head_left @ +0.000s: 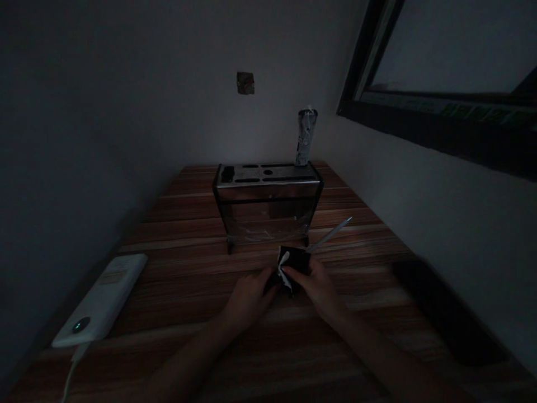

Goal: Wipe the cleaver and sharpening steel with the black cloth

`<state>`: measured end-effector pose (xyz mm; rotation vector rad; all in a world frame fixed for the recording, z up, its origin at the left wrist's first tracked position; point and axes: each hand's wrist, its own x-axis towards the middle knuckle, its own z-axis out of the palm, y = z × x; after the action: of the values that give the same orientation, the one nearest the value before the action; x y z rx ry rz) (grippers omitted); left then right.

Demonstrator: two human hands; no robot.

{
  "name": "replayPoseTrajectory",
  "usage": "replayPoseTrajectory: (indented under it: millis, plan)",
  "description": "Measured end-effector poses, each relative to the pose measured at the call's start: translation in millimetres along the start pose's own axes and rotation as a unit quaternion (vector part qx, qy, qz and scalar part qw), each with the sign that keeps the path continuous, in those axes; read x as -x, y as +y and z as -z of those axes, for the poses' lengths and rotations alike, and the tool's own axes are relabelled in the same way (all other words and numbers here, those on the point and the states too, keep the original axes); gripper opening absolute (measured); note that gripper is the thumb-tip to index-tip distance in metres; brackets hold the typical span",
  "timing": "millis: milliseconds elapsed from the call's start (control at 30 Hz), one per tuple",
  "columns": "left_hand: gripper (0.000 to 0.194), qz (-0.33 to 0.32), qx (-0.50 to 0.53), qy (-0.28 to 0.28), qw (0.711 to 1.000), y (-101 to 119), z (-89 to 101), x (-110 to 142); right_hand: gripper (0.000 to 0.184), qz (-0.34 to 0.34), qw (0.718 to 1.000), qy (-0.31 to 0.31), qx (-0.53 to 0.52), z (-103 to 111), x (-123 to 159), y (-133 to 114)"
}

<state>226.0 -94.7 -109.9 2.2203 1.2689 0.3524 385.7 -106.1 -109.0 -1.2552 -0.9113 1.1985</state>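
Both of my hands grip a small black item (pixel 298 258) above the table, in front of a slotted holder. A twisted white strip (pixel 284 259) lies across the item's face. My left hand (pixel 250 295) is closed on its left side. My right hand (pixel 319 285) clasps the right side, with the thumb laid over the front near the white strip. A slim pale rod or blade (pixel 331 232) sticks out to the upper right behind the right hand; whether it belongs to the black item, I cannot tell. Dim light hides finer detail.
Just beyond my hands stands the slotted holder (pixel 268 193), clear-sided with a metal top. An upright wrapped object (pixel 306 137) rises from its right end. A white power strip (pixel 103 296) with a cable lies left, and a long dark object (pixel 447 308) right. Walls border the wood-grain table (pixel 188 235).
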Motion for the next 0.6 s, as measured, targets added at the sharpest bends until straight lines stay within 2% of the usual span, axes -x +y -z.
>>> replayPoseTrajectory:
  millis: [300,600]
  plan:
    - [0.023,-0.001,0.01,0.003,1.0,1.4,0.7,0.5,0.033,-0.002,1.0,0.005,-0.01,3.1,-0.7,1.1]
    - [0.025,0.01,0.016,0.005,1.0,3.9,2.4,0.1,0.034,0.018,0.998,0.048,-0.036,13.6,-9.5,-7.9]
